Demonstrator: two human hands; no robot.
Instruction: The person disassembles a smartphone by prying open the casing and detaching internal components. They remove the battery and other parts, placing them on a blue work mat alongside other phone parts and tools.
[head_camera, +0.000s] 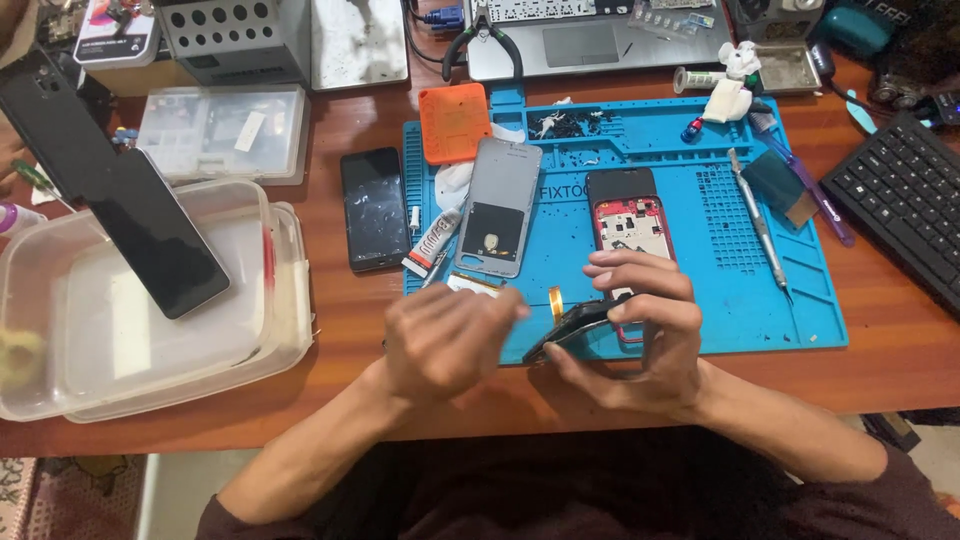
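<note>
**Phone panel held over the mat's front edge**

Wooden desk (330, 330), cluttered, with a blue repair mat (800, 310) in the middle. Laptop (590, 40) and pliers (482, 45) at the back, black keyboard (900, 200) far right.

Right hand (640, 335): fingers curled around a thin dark phone panel (575, 325), gripping it by the edges, tilted, just above the mat's near edge. An orange ribbon cable (556, 300) sticks up beside it.

Left hand (445, 340): loosely curled, fingertips aimed at the panel's left end. Blurred; can't tell whether it touches the panel or pinches anything.

Behind the hands on the mat: opened phone with red frame (628, 225), grey back cover (497, 205), orange square pad (454, 122), glue tube (432, 245), metal tool (757, 220). Off the mat to the left: black phone (374, 208) lying flat, clear plastic tubs (60, 380), another dark phone (150, 235) leaning across them.

Handling judgement: panel looks light, thin, stiff but brittle; probably cracks if flexed or twisted. Smooth face, likely slippery. Best held by the long edges, as the right hand does, not by the face. Ribbon is soft and tears easily; keep strain off it.
</note>
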